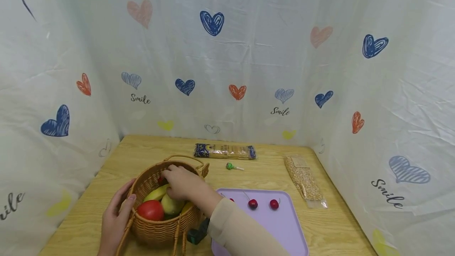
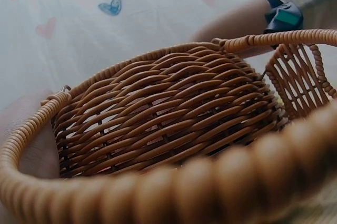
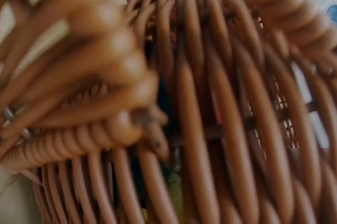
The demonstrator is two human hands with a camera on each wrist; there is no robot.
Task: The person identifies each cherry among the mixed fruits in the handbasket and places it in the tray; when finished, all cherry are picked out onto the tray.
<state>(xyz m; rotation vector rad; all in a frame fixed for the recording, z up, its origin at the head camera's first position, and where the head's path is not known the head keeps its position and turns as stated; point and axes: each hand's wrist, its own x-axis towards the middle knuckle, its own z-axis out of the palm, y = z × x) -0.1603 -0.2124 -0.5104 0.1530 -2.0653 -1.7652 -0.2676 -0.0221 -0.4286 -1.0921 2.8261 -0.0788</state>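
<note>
A wicker basket (image 1: 156, 230) stands at the front left, holding a red tomato-like fruit (image 1: 151, 210), a yellow banana-like fruit (image 1: 155, 193), a pale green-yellow fruit (image 1: 172, 204) and other partly covered items. My left hand (image 1: 116, 213) holds the basket's left side, thumb at the rim. In the left wrist view, that hand (image 2: 31, 139) shows beside the wicker wall (image 2: 168, 113). My right hand (image 1: 185, 185) reaches over the rim into the basket. Close to its fingers shows a small red cherry-like fruit (image 1: 160, 179); whether they grip it is hidden. Only wicker (image 3: 237, 118) fills the right wrist view.
Right of the basket lies a lilac tray (image 1: 286, 232) with cherries (image 1: 252, 204), one partly behind my right sleeve (image 1: 245, 228). Farther back are a green-wrapped lollipop (image 1: 230, 166), a pasta packet (image 1: 227, 151) and a bag of kernels (image 1: 302, 177). Curtains (image 1: 234, 58) surround the table.
</note>
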